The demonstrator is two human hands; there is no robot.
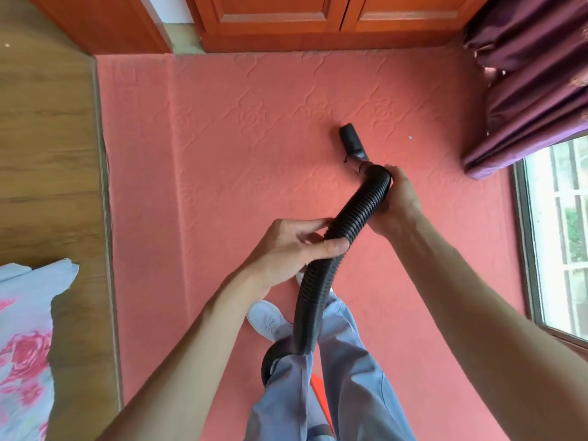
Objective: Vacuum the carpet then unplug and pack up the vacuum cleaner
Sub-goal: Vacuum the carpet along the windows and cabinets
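Seen from above, looking down a person's own arms and legs. Most of the vacuum cleaner is hidden: only an orange sliver shows between the blue-grey trouser legs, and what it belongs to cannot be told. The lower hose loops behind the left leg and goes out of sight. The right hand's fingers are mostly hidden behind the hose.

The hose is black, ribbed and flexible, rising from the legs towards the middle of the frame. The left hand grips it midway, with thumb and fingers curled round it. The right hand wraps its bend further up, just behind a short black nozzle. The nozzle tip points down at a salmon-pink textured carpet, though contact cannot be confirmed.

A white shoe stands on the carpet. Wood flooring lies left, purple curtains and a window right.
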